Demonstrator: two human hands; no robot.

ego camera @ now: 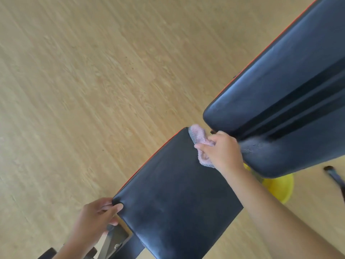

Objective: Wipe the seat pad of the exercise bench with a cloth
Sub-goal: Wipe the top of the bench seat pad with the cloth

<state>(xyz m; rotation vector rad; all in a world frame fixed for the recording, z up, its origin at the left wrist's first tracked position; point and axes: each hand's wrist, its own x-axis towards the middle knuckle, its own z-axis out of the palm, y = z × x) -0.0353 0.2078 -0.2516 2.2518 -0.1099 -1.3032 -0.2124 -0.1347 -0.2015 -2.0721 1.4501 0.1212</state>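
The black seat pad [173, 199] of the exercise bench fills the lower middle of the head view, with a red edge along its left side. My right hand [221, 151] presses a crumpled pinkish cloth [199, 139] onto the pad's far corner, close to the gap before the backrest. My left hand [99, 212] grips the pad's near left corner, thumb on top and fingers under the edge.
The long black backrest pad [280, 94] runs up to the right. A yellow bucket [278, 186] stands on the wooden floor [84, 81] under it. A dark tool or strap [334, 176] lies at the right edge. The metal bench frame [115, 240] sits below my left hand.
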